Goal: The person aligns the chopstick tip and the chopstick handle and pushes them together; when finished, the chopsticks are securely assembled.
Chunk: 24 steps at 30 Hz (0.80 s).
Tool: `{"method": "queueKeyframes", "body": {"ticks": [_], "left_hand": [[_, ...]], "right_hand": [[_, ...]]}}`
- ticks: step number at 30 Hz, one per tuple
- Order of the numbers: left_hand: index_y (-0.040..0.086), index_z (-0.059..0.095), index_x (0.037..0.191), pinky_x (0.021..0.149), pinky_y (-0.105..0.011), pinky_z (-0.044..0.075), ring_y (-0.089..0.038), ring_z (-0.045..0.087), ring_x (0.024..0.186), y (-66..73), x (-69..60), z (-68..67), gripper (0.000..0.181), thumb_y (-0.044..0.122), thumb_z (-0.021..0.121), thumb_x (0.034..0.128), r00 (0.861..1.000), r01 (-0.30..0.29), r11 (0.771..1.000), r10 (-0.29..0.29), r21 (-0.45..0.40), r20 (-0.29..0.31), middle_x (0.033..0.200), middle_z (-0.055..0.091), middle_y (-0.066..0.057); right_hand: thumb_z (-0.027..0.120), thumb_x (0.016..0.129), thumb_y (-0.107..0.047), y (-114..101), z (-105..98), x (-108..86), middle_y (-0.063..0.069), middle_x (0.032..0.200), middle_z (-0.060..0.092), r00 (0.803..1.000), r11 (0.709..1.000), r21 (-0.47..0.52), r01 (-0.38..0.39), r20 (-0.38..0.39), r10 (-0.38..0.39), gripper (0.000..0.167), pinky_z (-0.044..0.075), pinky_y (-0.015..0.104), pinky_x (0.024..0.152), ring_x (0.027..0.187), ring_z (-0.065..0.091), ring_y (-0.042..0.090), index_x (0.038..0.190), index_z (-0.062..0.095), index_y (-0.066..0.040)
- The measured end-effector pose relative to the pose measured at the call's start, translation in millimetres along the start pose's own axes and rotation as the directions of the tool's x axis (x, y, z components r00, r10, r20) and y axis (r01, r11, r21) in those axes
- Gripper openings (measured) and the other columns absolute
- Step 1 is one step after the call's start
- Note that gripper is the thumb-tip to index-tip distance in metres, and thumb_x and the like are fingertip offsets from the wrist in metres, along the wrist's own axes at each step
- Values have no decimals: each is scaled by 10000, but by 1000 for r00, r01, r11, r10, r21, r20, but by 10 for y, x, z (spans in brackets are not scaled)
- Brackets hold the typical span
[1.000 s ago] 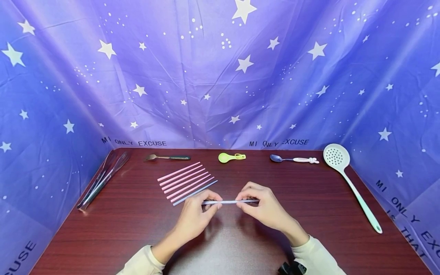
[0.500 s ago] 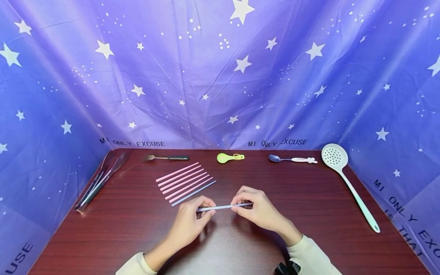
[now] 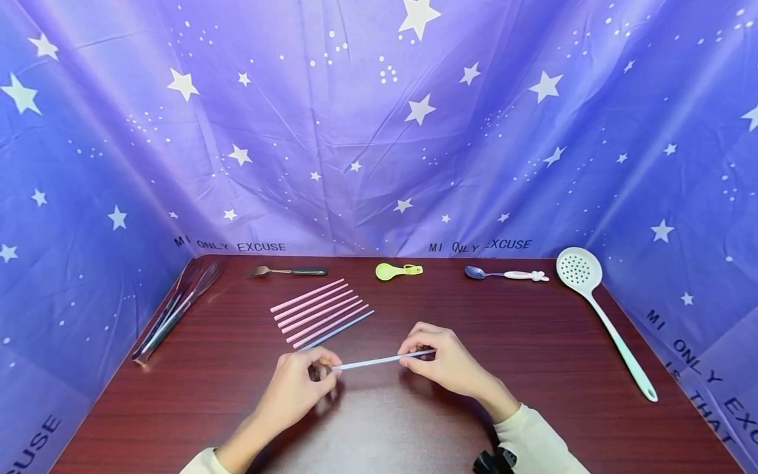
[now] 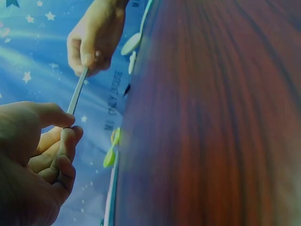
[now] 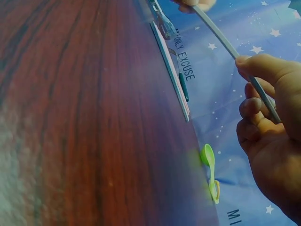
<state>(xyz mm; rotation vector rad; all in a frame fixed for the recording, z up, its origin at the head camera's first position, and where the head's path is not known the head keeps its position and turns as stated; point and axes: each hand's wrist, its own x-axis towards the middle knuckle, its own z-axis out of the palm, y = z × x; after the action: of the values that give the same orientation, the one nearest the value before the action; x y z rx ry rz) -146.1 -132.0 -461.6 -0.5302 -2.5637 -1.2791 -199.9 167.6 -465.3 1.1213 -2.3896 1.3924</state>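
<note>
A light blue-grey chopstick (image 3: pixel 368 362) is held above the table, sloping slightly up to the right. My left hand (image 3: pixel 290 388) pinches its left end between thumb and forefinger. My right hand (image 3: pixel 449 363) grips it nearer the other end, which runs back under the fingers. The right wrist view shows the chopstick's (image 5: pixel 221 38) straight edges, with the right thumb pressing on it. Behind my left hand, several pink chopsticks (image 3: pixel 307 295) lie side by side at a slant. A blue chopstick (image 3: pixel 346 326) lies in front of them, its near end partly hidden by my left hand.
Along the back stand a fork (image 3: pixel 296 271), a green measuring spoon (image 3: pixel 387 271) and a spoon with a rabbit-like handle (image 3: pixel 509 275), all lying flat. A whisk (image 3: pixel 183 306) lies at the left edge, a slotted ladle (image 3: pixel 610 322) at the right. Starry cloth (image 3: pixel 355 118) surrounds the table (image 3: pixel 592 382).
My left hand has slid left and toward me along the chopstick, baring more of it. My right hand has come slightly left and nearer, still holding it.
</note>
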Motion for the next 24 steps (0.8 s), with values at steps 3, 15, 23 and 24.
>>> {"method": "queueKeyframes", "body": {"ticks": [3, 15, 23, 24], "left_hand": [[164, 742, 892, 521, -194, 485, 62, 515, 566, -107, -3, -47, 181, 18, 824, 823, 1000, -11, 1000, 11, 1, -9, 697, 666, 172], [178, 756, 917, 492, -214, 473, 15, 561, 508, -388, 72, -253, 131, 75, 815, 862, 999, 44, 999, -44, 15, -14, 661, 711, 69], [167, 760, 880, 493, -208, 490, 13, 542, 443, -469, 85, -275, 129, 59, 822, 846, 990, 135, 990, -134, 25, -50, 646, 676, 96], [166, 760, 878, 493, -210, 492, 5, 546, 441, -470, 85, -273, 128, 59, 822, 845, 989, 142, 990, -141, 18, -50, 648, 678, 92]], "right_hand": [[829, 854, -83, 26, -5, -4, -41, 880, 678, 1000, 1000, 11, -10, -11, 10, 174, 497, 225, 639, 749, 606, 91, 951, 757, -207], [798, 877, -51, 165, -53, -34, -4, 838, 631, 987, 990, 55, -132, -80, 136, 135, 457, 198, 591, 721, 555, 56, 956, 764, -155], [802, 873, -54, 229, -55, -1, -24, 832, 624, 978, 984, 51, -173, -106, 178, 104, 458, 196, 594, 717, 552, 46, 948, 768, -117], [804, 871, -53, 239, -40, 19, -19, 831, 622, 977, 983, 50, -176, -111, 181, 110, 457, 195, 593, 715, 550, 44, 951, 768, -119]]}}
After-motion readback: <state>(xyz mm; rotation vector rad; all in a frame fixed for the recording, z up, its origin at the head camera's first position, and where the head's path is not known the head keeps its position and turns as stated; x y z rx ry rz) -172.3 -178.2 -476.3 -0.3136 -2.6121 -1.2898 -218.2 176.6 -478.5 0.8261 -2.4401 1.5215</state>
